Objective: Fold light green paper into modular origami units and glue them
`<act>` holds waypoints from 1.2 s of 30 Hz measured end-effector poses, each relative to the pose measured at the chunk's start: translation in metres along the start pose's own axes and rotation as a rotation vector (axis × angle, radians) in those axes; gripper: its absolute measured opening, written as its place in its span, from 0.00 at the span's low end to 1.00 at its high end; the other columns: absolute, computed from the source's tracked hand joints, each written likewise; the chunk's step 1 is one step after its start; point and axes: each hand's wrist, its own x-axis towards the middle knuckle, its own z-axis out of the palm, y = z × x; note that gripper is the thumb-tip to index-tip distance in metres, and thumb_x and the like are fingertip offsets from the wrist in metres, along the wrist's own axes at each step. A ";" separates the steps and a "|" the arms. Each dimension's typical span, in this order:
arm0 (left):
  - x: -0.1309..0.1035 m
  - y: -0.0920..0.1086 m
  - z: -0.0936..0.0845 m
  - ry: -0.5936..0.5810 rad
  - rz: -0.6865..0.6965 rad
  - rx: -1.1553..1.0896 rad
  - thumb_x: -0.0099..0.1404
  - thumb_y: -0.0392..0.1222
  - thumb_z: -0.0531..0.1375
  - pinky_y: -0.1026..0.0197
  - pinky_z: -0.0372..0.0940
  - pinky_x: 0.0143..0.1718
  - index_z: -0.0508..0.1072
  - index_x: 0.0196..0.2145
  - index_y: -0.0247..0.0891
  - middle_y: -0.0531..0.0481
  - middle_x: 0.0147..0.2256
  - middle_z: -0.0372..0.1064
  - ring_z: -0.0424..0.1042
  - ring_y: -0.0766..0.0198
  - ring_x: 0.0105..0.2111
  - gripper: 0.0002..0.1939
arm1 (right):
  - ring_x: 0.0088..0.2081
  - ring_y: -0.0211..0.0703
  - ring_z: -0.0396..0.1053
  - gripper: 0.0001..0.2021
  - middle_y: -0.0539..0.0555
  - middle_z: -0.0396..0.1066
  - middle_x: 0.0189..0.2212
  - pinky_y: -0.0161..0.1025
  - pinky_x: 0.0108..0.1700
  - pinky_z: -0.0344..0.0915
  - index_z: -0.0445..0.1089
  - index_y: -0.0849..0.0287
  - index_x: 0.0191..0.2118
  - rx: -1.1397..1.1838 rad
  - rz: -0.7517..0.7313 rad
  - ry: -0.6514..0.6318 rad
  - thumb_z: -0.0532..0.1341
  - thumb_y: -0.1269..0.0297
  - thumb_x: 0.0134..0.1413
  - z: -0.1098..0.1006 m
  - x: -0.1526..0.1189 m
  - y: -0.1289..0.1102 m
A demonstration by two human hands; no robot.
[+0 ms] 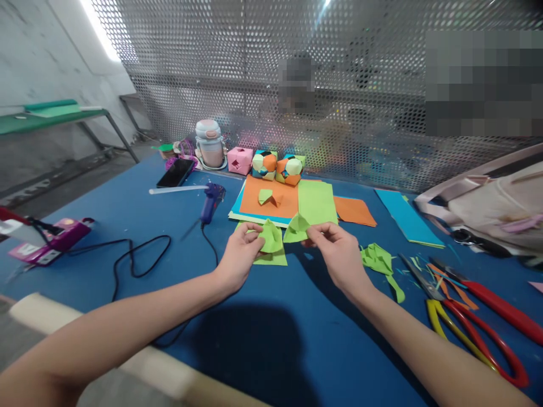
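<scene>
Between the thumb and fingers of my left hand (241,251) is a folded green paper piece (272,236). My right hand (337,249) pinches a second green paper piece (297,227), creased to a point at the top. The two pieces are held side by side, nearly edge to edge, above the blue table. Under the left one lies a flat green paper sheet (275,259). Just beyond my hands, a small folded orange and green paper piece (271,198) rests on an orange sheet (248,195). A crumpled green paper form (377,259) lies right of my right hand.
A blue glue gun (210,204) with its black cord lies left. Scissors (458,322) and a red-handled cutter (500,305) lie right among paper scraps. Folded paper cubes (265,165), a bottle (210,146) and a phone (176,172) stand or lie behind, before a perforated metal screen.
</scene>
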 end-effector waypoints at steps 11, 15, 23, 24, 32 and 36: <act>-0.009 -0.003 0.004 0.040 0.148 0.314 0.49 0.42 0.64 0.62 0.60 0.38 0.70 0.24 0.34 0.50 0.33 0.69 0.67 0.65 0.34 0.09 | 0.27 0.39 0.66 0.10 0.53 0.70 0.28 0.37 0.30 0.63 0.63 0.58 0.21 -0.136 -0.164 -0.007 0.59 0.62 0.48 0.014 -0.012 0.002; -0.010 -0.003 0.004 0.023 0.197 0.358 0.50 0.41 0.63 0.60 0.62 0.41 0.68 0.23 0.35 0.46 0.40 0.68 0.68 0.61 0.40 0.09 | 0.27 0.38 0.64 0.09 0.53 0.69 0.28 0.36 0.29 0.61 0.63 0.58 0.23 -0.111 -0.139 -0.098 0.58 0.61 0.49 0.015 -0.018 -0.001; -0.010 0.005 -0.002 -0.116 0.286 0.545 0.52 0.40 0.61 0.60 0.65 0.39 0.71 0.24 0.34 0.41 0.46 0.67 0.69 0.58 0.44 0.05 | 0.24 0.36 0.60 0.08 0.48 0.65 0.21 0.35 0.27 0.58 0.65 0.59 0.24 -0.247 -0.070 -0.404 0.58 0.62 0.49 0.006 -0.010 -0.007; -0.009 0.005 -0.003 -0.127 0.288 0.574 0.52 0.39 0.61 0.60 0.65 0.39 0.71 0.24 0.34 0.42 0.44 0.68 0.69 0.58 0.42 0.05 | 0.25 0.36 0.60 0.08 0.48 0.65 0.21 0.35 0.28 0.58 0.65 0.59 0.24 -0.262 -0.074 -0.426 0.57 0.62 0.49 0.004 -0.009 -0.008; -0.009 0.001 -0.003 -0.170 0.233 0.661 0.55 0.38 0.58 0.65 0.61 0.28 0.71 0.28 0.34 0.51 0.27 0.69 0.66 0.68 0.26 0.04 | 0.25 0.37 0.61 0.07 0.48 0.66 0.22 0.35 0.28 0.58 0.65 0.59 0.25 -0.285 -0.058 -0.486 0.57 0.62 0.49 -0.001 -0.006 -0.009; -0.007 -0.001 -0.004 -0.103 0.350 0.725 0.55 0.36 0.57 0.66 0.60 0.27 0.70 0.30 0.35 0.54 0.25 0.67 0.64 0.69 0.25 0.04 | 0.28 0.38 0.65 0.11 0.48 0.65 0.24 0.37 0.33 0.63 0.65 0.59 0.28 -0.107 0.016 -0.487 0.56 0.56 0.52 0.002 -0.008 -0.010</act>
